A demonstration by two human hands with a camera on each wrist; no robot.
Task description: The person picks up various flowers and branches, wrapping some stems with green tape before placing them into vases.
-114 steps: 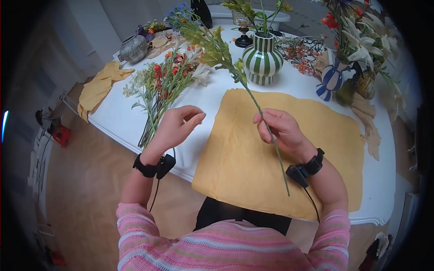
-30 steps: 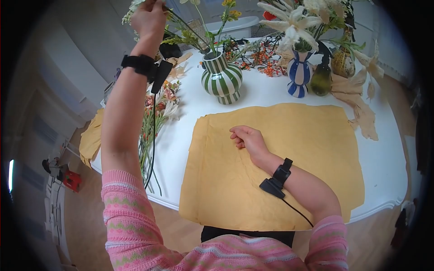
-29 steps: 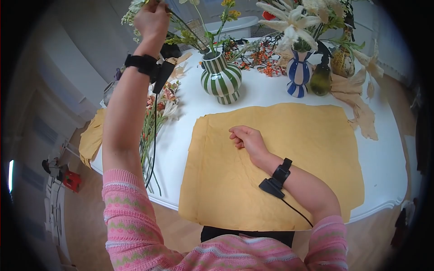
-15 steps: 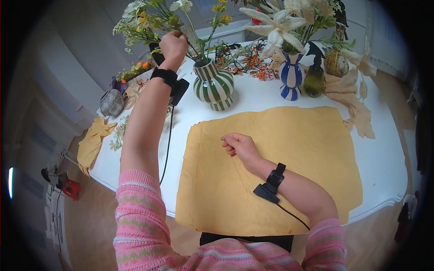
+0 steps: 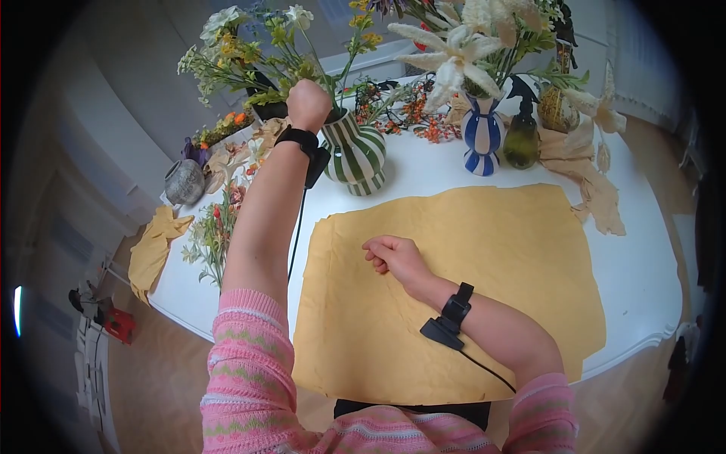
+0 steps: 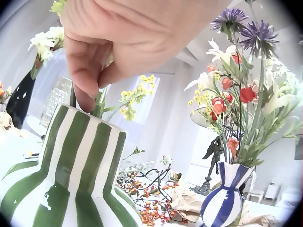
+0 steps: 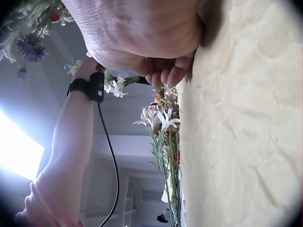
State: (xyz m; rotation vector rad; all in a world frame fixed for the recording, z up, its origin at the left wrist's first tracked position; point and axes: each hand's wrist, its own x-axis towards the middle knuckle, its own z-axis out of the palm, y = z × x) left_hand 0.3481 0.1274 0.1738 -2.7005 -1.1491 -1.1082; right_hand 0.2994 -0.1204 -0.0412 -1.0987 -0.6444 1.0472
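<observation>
My left hand [image 5: 308, 104] is at the mouth of a green-and-white striped vase [image 5: 355, 155], above its rim. In the left wrist view, thumb and fingers pinch a flower stem [image 6: 73, 97] right at the vase's rim; the hand hides most of it. White blooms [image 5: 221, 24] and yellow-green leafy sprays [image 5: 242, 54] lean out to the left beyond that hand. Other stems with yellow blossoms [image 5: 369, 39] stand in the same vase. My right hand [image 5: 401, 261] rests on a sheet of yellow paper [image 5: 491, 303], fingers loosely curled, holding nothing.
A blue-and-white vase [image 5: 482, 140] full of flowers stands right, beside a green bottle [image 5: 522, 136]. Orange berry branches [image 5: 427, 121] lie behind. Loose flowers [image 5: 208, 238], a grey pot [image 5: 184, 181] and crumpled yellow paper [image 5: 157, 250] lie left on the white table [image 5: 643, 287].
My left hand has come down and right from the upper left, carrying the flower stem to the striped vase's mouth. The right hand earlier held a leafy stem; since then it rests on the paper.
</observation>
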